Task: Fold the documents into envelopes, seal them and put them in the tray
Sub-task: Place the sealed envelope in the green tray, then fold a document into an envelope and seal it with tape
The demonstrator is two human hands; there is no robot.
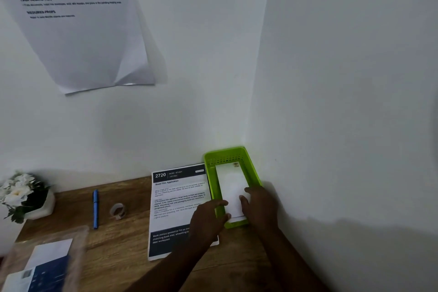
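I had both hands at the green tray in the table's far right corner, settling a white envelope inside. My left hand pinched its near left edge over the rim, fingers clamped on paper; my right hand held the near right edge. To do it well I judged I should lower it flat and let go evenly. The tray was perforated plastic, the envelope smooth and stiff, the table wood-grained, a printed sheet just beside.
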